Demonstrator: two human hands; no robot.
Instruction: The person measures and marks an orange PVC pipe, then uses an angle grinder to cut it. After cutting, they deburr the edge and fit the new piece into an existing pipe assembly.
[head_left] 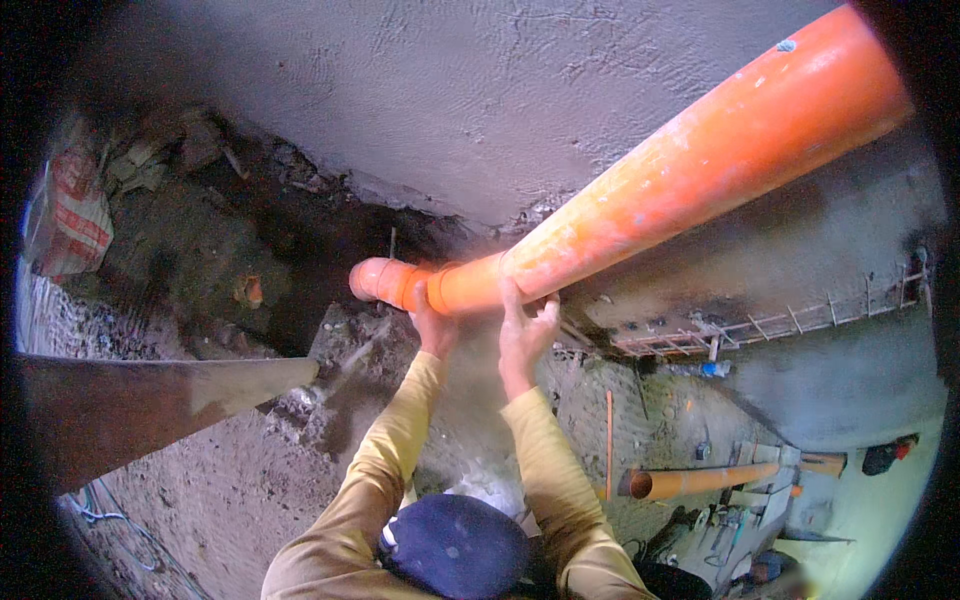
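A thick orange plastic pipe slants from the upper right down to the middle, its surface smeared with pale dust. At its lower end sit orange pipe bends, the last one turned toward a dark hollow by the wall. My left hand grips the bends from the near side, its fingertips partly hidden by them. Just to the right, my right hand cups the pipe from below near the joint, thumb and fingers apart around its underside. Both sleeves are tan. Between my forearms is a dark blue rounded shape.
A rough grey wall rises behind the pipe. From the left juts a broad board; a red-and-white sack lies beyond. Right are a rebar frame, another orange pipe and scattered tools. A hose lies lower left.
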